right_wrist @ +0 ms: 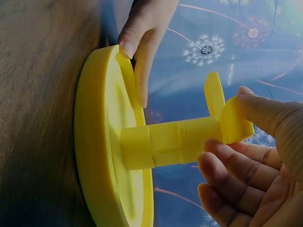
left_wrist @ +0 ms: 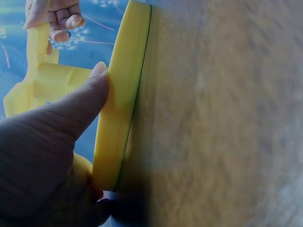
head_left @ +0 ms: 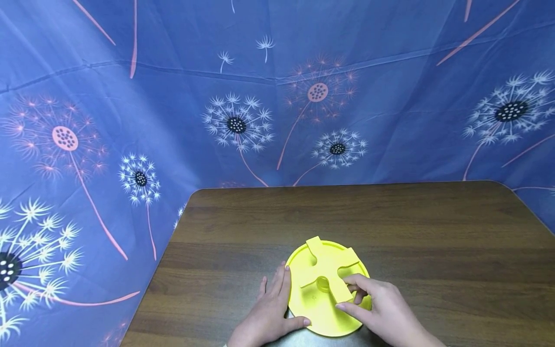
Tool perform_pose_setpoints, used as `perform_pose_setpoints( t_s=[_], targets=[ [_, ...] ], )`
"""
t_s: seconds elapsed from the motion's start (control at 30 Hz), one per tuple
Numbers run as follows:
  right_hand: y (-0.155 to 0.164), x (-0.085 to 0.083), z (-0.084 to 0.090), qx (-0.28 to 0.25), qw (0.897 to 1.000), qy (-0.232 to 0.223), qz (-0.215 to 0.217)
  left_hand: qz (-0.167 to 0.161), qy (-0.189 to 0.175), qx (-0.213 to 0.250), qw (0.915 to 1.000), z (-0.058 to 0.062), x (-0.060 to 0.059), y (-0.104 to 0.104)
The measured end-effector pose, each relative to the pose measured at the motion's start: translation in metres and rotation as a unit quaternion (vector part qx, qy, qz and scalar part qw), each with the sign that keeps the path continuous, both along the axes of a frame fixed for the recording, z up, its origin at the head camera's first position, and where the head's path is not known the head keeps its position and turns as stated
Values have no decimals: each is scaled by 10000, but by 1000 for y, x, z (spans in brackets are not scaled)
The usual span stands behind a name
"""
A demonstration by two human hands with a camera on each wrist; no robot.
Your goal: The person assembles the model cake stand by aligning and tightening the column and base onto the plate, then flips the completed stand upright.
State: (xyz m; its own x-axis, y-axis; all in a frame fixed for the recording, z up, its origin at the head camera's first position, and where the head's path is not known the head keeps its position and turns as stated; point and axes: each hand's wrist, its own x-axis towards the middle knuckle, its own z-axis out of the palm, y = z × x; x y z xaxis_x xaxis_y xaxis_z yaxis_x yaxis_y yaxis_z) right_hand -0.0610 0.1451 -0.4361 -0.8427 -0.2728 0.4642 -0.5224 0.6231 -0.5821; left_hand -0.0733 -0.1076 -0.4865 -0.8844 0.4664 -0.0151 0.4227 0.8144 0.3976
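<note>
Head view, lower centre: left hand [head_left: 270, 313] braces the rim of the round yellow plastic base disc [head_left: 323, 315], thumb hooked on its edge; right hand [head_left: 381, 308] pinches the yellow winged plastic top piece [head_left: 327, 262] on its post. Judged light, rigid, smooth; best gripped at the wing edges. Brown wooden table [head_left: 433, 231] beyond.

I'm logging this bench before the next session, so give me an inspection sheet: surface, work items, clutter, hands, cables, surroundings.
Surface: dark brown wooden table, rounded far corners.
Work items: round yellow plastic disc base lying flat on the table, with a central post; yellow plastic cross-shaped top piece sitting on that post.
Clutter: nothing seen.
Hands: left hand holds the disc's rim, thumb on its edge, fingers straight along its side; right hand pinches one arm of the cross-shaped piece.
Cables: nothing seen.
Surroundings: blue fabric backdrop printed with dandelions behind and left of the table.
</note>
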Motion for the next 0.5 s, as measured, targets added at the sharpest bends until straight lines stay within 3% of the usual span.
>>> perform_pose_setpoints(
  t_s=[0.13, 0.3, 0.5],
  targets=[
    [0, 0, 1, 66, 9999, 61, -62, 10, -16, 11, 10000, -2, -1, -1],
    [7, -7, 5, -345, 9993, -69, 87, -24, 46, 97, 9999, -3, -2, -2],
    [19, -24, 4, -294, 9982, 19, -529, -44, 60, 68, 9999, -5, -4, -2]
  ],
)
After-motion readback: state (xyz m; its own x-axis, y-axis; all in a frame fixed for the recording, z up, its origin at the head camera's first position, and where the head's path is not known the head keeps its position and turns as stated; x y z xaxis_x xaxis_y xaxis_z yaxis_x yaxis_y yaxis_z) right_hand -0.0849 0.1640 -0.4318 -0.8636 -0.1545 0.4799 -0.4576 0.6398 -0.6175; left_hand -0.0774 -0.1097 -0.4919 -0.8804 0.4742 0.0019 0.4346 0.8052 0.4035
